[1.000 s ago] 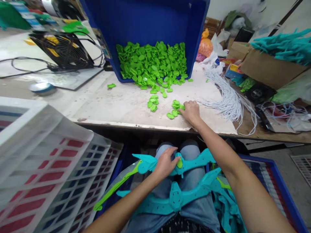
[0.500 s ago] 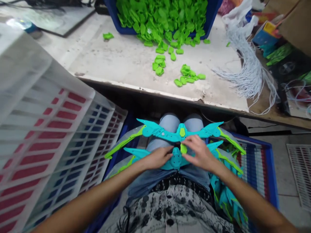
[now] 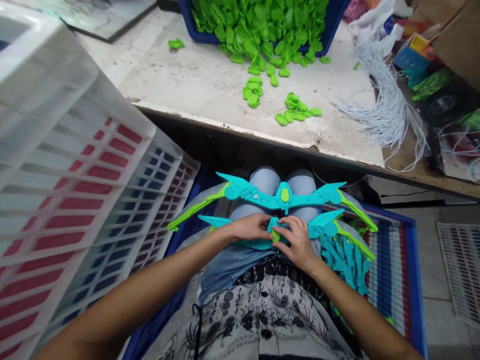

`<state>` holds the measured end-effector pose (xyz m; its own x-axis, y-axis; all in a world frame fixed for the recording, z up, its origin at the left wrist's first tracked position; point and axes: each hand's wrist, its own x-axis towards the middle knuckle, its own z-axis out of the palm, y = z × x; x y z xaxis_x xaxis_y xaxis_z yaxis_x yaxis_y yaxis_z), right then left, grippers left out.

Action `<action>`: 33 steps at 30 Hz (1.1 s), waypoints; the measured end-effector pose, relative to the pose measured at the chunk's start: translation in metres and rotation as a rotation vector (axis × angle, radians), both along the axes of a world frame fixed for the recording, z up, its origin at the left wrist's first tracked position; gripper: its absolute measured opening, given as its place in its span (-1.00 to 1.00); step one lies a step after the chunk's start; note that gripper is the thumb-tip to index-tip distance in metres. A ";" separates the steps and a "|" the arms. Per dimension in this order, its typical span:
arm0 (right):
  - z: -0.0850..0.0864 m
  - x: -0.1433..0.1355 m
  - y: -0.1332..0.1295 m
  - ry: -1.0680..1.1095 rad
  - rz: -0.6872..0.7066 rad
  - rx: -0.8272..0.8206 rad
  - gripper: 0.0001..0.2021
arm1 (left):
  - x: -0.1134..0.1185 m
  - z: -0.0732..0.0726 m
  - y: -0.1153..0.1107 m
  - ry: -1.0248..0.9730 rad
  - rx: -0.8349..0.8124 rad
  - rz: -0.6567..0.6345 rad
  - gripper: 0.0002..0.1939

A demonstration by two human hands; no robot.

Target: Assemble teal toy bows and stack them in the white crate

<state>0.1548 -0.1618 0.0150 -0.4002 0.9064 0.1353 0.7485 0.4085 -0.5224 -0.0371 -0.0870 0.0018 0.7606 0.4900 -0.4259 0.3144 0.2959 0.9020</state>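
Pinching a green piece [image 3: 276, 236] between thumb and fingers, our right hand [image 3: 299, 243] holds it at the middle of the near turquoise frame [image 3: 325, 223], which lies across our lap [image 3: 222, 271]. Our left hand [image 3: 250, 228] bends its fingers beside that middle; we cannot tell whether they grip. We judge that the piece could sit skewed or slip from the fingertips if pushed unevenly, and the frame could tilt, our lap being a soft support. Our fingers hide the surface beneath the piece; our left forearm [image 3: 168, 280] covers part of the frame's left limb. The far blue bin [image 3: 339, 27] is cut off above.
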 end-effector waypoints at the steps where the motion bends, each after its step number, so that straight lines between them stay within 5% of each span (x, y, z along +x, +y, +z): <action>1: 0.000 0.000 0.000 0.004 -0.019 -0.024 -0.69 | 0.002 -0.003 -0.002 0.016 0.025 0.028 -0.59; 4: 0.000 -0.002 0.000 0.023 -0.069 -0.149 -0.64 | 0.007 -0.010 -0.008 0.083 0.106 0.117 -0.60; 11: 0.005 -0.009 0.012 -0.081 -0.226 -0.496 -0.10 | 0.010 -0.015 -0.013 0.067 0.135 0.162 -0.62; 18: 0.000 -0.023 0.005 -0.181 -0.235 -0.475 -0.16 | 0.009 -0.013 -0.014 0.179 0.214 0.185 -0.61; 22: 0.001 -0.024 -0.013 -0.044 -0.159 -0.299 -0.25 | 0.003 -0.005 -0.018 0.227 0.256 0.087 -0.58; 24: 0.009 -0.002 -0.008 0.111 -0.192 -0.112 -0.57 | 0.000 -0.001 -0.019 0.266 0.267 -0.001 -0.56; 26: 0.024 0.044 0.010 0.240 -0.428 0.083 -0.80 | -0.003 0.002 -0.017 0.319 0.301 -0.094 -0.55; 30: 0.054 0.169 0.070 0.229 -1.110 0.294 -0.72 | 0.005 0.012 -0.007 0.490 0.508 -0.040 -0.48; 33: 0.064 0.232 0.107 -0.079 -1.097 0.162 -0.63 | 0.024 0.025 0.004 0.477 0.624 0.075 -0.50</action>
<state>0.3867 -0.0551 0.0791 0.5947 0.7483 0.2940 0.7749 -0.4361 -0.4576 -0.0129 -0.0834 0.0267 0.5209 0.7884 -0.3272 0.7082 -0.1852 0.6813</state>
